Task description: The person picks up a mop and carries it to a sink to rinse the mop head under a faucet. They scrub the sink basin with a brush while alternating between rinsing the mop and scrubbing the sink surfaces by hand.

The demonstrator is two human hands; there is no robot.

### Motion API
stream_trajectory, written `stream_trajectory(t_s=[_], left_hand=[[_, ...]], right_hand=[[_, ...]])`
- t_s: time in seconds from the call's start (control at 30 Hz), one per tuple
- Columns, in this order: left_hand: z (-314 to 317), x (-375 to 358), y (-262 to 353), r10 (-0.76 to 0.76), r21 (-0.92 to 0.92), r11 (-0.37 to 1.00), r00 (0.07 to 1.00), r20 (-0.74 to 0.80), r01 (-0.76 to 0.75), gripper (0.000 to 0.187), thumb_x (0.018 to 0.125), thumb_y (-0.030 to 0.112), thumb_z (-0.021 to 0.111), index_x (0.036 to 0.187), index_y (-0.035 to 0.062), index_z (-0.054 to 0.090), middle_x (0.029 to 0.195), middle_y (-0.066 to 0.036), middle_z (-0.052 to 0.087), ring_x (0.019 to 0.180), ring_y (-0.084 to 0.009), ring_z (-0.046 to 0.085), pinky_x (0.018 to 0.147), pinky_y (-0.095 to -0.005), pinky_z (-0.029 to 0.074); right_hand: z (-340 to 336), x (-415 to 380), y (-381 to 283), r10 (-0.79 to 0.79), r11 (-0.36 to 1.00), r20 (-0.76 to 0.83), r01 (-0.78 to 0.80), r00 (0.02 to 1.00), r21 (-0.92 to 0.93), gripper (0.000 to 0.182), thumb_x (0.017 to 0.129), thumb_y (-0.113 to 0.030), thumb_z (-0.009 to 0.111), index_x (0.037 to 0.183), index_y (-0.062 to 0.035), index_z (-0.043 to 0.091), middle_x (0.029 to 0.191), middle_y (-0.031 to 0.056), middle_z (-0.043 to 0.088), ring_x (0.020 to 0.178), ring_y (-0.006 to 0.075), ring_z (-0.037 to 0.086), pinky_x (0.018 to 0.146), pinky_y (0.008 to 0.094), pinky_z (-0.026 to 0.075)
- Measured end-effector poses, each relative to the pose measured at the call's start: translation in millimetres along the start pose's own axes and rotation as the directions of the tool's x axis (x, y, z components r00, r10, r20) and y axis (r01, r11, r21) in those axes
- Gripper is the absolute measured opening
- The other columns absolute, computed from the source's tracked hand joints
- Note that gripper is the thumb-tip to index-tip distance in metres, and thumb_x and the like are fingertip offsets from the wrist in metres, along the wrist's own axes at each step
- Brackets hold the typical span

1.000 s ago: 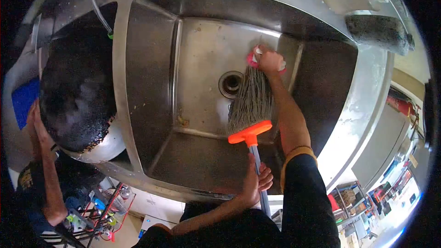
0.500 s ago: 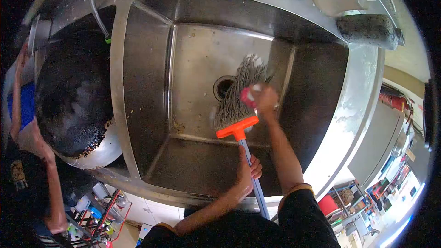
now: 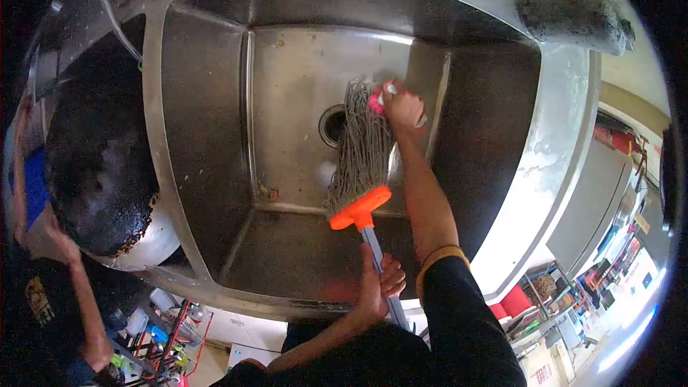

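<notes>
A mop head of grey strands (image 3: 358, 147) lies on the floor of a metal sink (image 3: 287, 64), beside the drain (image 3: 332, 126). Its orange clamp (image 3: 360, 208) joins a grey handle (image 3: 375, 247). Around that handle, below the clamp, my left hand (image 3: 382, 283) is wrapped. My right hand (image 3: 405, 109) is closed on a pink and white brush (image 3: 380, 99), pressed to the upper right part of the strands. The brush's underside is hidden.
Left of the sink, a big blackened wok (image 3: 100, 165) sits under a thin tap (image 3: 111, 14). Another person's arm (image 3: 84, 294) reaches beside it. A dark cylinder (image 3: 571, 23) lies on the back right rim. Racks with goods (image 3: 168, 330) stand below left.
My right hand and the brush have moved up along the strands, toward their far end. The mop head now lies straighter, slightly left in view. The view itself has shifted.
</notes>
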State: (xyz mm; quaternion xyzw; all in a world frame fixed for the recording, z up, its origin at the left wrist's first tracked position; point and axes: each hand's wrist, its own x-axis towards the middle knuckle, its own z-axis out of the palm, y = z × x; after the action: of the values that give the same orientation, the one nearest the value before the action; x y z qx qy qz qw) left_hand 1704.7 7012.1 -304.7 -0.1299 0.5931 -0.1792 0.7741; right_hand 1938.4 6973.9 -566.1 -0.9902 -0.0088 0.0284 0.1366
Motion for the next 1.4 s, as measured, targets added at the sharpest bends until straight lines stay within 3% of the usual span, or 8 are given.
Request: stream_trajectory(t_s=[0.4, 0.47, 0.53, 0.8, 0.93, 1.03, 1.13, 1.4], left_hand=[[-37.4, -11.9, -22.3, -0.026, -0.051, 0.998, 0.981, 0.195, 0.037, 0.055, 0.084, 0.065, 0.031, 0.061, 0.0149, 0.038, 0.047, 0.006, 0.022, 0.036, -0.0058, 0.020, 0.032, -0.0216, 0.016], [-36.7, -25.2, -29.7, -0.009, -0.057, 0.998, 0.989, 0.148, 0.017, 0.056, 0.084, 0.065, 0.030, 0.062, 0.0148, 0.039, 0.047, 0.005, 0.023, 0.036, -0.0065, 0.020, 0.032, -0.0219, 0.016], [-36.8, -29.0, -30.8, 0.016, -0.054, 0.999, 0.985, 0.171, -0.007, 0.056, 0.084, 0.065, 0.029, 0.063, 0.0137, 0.040, 0.046, 0.004, 0.024, 0.035, -0.0074, 0.020, 0.031, -0.0225, 0.017], [-25.7, -53.9, -51.1, 0.175, -0.017, 0.984, 0.967, 0.184, -0.175, 0.040, 0.091, 0.047, 0.037, 0.080, 0.0093, 0.046, 0.052, 0.001, 0.032, 0.040, -0.0089, 0.030, 0.037, -0.0234, 0.026], [-11.8, -63.4, -58.1, 0.162, 0.133, 0.975, 0.979, 0.123, -0.178, 0.030, 0.090, 0.036, 0.043, 0.098, 0.0075, 0.044, 0.061, -0.001, 0.038, 0.049, -0.0119, 0.037, 0.045, -0.0272, 0.034], [24.0, -82.6, -57.5, 0.254, 0.461, 0.838, 0.956, 0.147, -0.293, 0.026, 0.094, 0.027, 0.039, 0.110, 0.0072, 0.037, 0.069, -0.002, 0.043, 0.055, -0.0136, 0.043, 0.051, -0.0283, 0.038], [48.0, -89.2, -37.8, 0.213, 0.812, 0.319, 0.872, 0.441, -0.489, 0.023, 0.097, 0.022, 0.031, 0.113, 0.0049, 0.032, 0.070, -0.004, 0.045, 0.056, -0.0134, 0.045, 0.052, -0.0271, 0.039], [81.8, -77.8, -36.9, 0.032, 0.852, -0.091, 0.854, 0.519, -0.515, 0.019, 0.094, 0.014, 0.041, 0.100, -0.0007, 0.031, 0.069, -0.007, 0.050, 0.057, -0.0141, 0.053, 0.053, -0.0284, 0.046]], right_hand=[[-11.1, 65.2, 8.2, -0.082, 0.995, -0.156, 0.072, 0.984, -0.070, 0.022, 0.080, -0.034, 0.059, 0.084, -0.0129, 0.064, 0.063, 0.0163, 0.061, 0.055, 0.0324, 0.061, 0.052, 0.0418, 0.049], [-23.5, 79.9, 5.8, -0.052, 0.961, -0.106, 0.079, 0.993, 0.264, 0.019, 0.078, -0.024, 0.061, 0.082, -0.0059, 0.063, 0.061, 0.0173, 0.060, 0.054, 0.0304, 0.061, 0.050, 0.0388, 0.047], [-10.0, 103.4, 17.2, 0.040, 0.968, -0.072, -0.021, 0.997, 0.251, 0.029, 0.077, -0.040, 0.054, 0.082, -0.0135, 0.066, 0.074, 0.0154, 0.063, 0.069, 0.0355, 0.062, 0.061, 0.0426, 0.048], [-56.9, 99.6, 3.5, 0.092, 0.974, 0.048, -0.100, 0.995, 0.203, 0.037, 0.077, -0.042, 0.055, 0.081, -0.0059, 0.064, 0.081, 0.0204, 0.061, 0.078, 0.0398, 0.059, 0.064, 0.0436, 0.045], [-104.2, 89.0, 7.7, 0.031, 0.894, -0.060, -0.001, 0.998, 0.447, 0.035, 0.076, -0.034, 0.060, 0.073, 0.0008, 0.061, 0.069, 0.0211, 0.060, 0.061, 0.0289, 0.061, 0.059, 0.0382, 0.045], [-166.7, 77.7, -4.2, 0.009, 0.890, 0.008, -0.012, 1.000, 0.456, 0.036, 0.079, -0.035, 0.061, 0.071, 0.0002, 0.061, 0.062, 0.0164, 0.059, 0.053, 0.0210, 0.055, 0.054, 0.0343, 0.043], [-250.6, 60.5, -19.3, -0.047, 0.862, 0.077, 0.001, 0.996, 0.506, 0.037, 0.080, -0.034, 0.063, 0.070, 0.0010, 0.060, 0.058, 0.0139, 0.056, 0.051, 0.0137, 0.049, 0.051, 0.0310, 0.040], [-380.5, 5.8, -26.9, 0.092, 0.880, -0.125, -0.022, 0.988, 0.474, 0.033, 0.084, -0.027, 0.061, 0.065, -0.0020, 0.051, 0.052, -0.0032, 0.038, 0.053, 0.0026, 0.031, 0.044, 0.0239, 0.025]])
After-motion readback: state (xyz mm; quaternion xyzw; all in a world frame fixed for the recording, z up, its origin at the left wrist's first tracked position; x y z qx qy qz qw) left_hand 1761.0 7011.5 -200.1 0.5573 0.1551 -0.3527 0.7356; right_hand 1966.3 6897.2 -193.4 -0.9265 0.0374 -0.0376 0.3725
